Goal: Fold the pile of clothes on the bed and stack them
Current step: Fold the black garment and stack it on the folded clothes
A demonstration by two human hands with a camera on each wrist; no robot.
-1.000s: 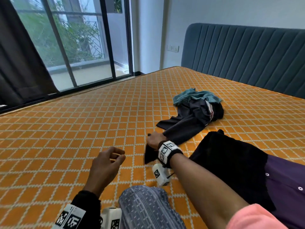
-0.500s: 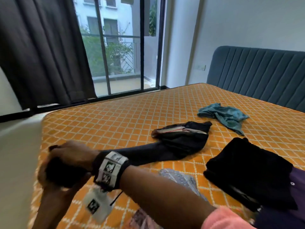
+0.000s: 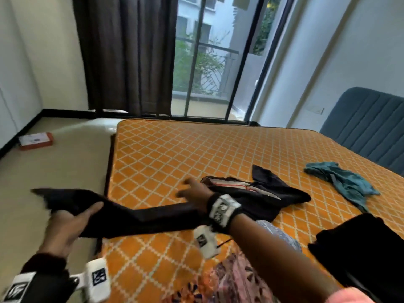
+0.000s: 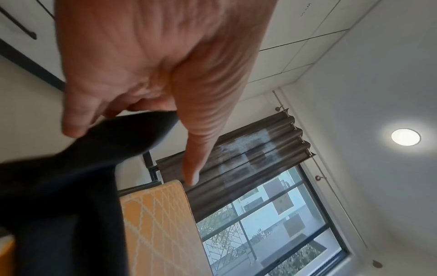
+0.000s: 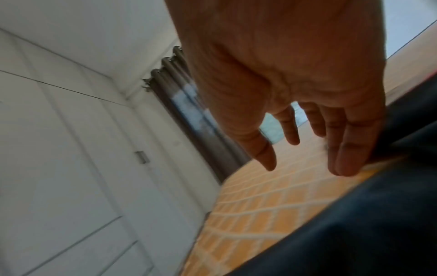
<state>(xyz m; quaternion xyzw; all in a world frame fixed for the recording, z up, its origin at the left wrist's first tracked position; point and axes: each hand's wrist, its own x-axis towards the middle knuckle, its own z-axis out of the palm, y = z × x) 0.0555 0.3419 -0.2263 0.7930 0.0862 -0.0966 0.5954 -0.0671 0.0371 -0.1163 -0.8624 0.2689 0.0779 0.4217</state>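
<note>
One end of the dark garment is held in the left hand past the bed's left edge, while the right hand, fingers spread and holding nothing, hovers above its middle, probably to straighten it for folding.

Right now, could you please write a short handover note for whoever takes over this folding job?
Left hand: holds one end of the dark trousers, out past the mattress edge.
Right hand: open, fingers spread, over the trousers' middle.
The trousers' other end lies bunched on the mattress. Teal garment lies crumpled, apart.
Done: a dark folded garment lies at the near right.
Left: fold and stack the trousers, then the teal one.
</note>
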